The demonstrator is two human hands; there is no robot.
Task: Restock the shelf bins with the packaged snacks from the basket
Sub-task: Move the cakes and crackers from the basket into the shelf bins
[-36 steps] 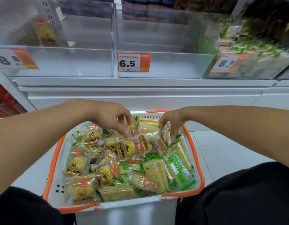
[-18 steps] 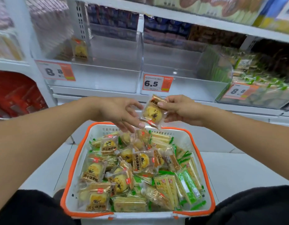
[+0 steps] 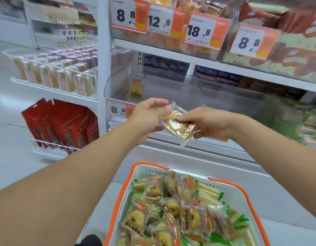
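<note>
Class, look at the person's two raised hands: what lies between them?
In the head view, one clear-wrapped yellow pastry packet spans the gap; the left hand and the right hand each pinch an end.

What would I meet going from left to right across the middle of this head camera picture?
Red packets → 8.8 price tag → left hand → snack packet held by both hands → right hand → bin of green packets.
</note>
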